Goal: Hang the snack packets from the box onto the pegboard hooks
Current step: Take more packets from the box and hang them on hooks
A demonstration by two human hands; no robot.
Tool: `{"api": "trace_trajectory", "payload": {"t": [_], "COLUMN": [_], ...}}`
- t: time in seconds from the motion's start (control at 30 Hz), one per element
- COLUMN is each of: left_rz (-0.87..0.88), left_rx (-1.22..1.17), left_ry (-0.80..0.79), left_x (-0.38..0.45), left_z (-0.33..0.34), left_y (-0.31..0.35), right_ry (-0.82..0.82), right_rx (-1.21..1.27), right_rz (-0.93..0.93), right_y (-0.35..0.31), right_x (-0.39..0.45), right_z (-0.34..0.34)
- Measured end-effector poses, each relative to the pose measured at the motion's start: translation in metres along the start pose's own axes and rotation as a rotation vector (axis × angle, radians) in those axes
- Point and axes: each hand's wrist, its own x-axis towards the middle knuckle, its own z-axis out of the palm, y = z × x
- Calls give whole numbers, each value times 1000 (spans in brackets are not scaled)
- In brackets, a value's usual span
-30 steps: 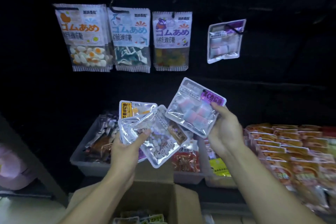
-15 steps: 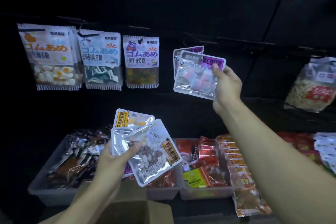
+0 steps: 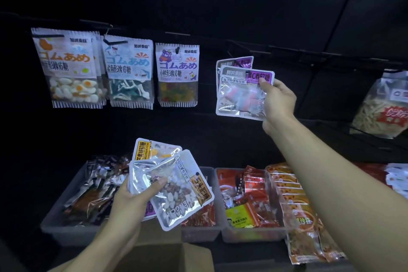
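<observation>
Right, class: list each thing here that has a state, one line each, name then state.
Purple packet: pinched in right hand, raised to a hook.
Packet behind it: hanging.
Three gummy packets: hanging.
Packet stack: held in left hand.
Box: open.

Right hand (image 3: 278, 101) reaches up with fingers pinching; left hand (image 3: 134, 200) stays low, fingers curled.

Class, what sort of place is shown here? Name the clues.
Probably a snack shop display: gummy packets hang on hooks on a dark wall, and grey bins below hold more snacks. The right hand is hanging another packet.
</observation>
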Motion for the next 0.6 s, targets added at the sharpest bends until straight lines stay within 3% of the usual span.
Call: {"api": "trace_trajectory", "payload": {"t": [0.2, 0.43, 0.6], "left_rz": [12, 28, 38], "left_rx": [-21, -42, -61], "left_ry": [-3, -26, 6], "left_x": [-1, 0, 3], "left_z": [-1, -1, -11], "left_y": [3, 5, 6], "right_ry": [57, 83, 131], "right_rx": [-131, -277, -210], "right_rz": [-65, -15, 5], "right_y": [4, 0, 13], "right_x": [25, 71, 60], "right_z": [17, 45, 54]}}
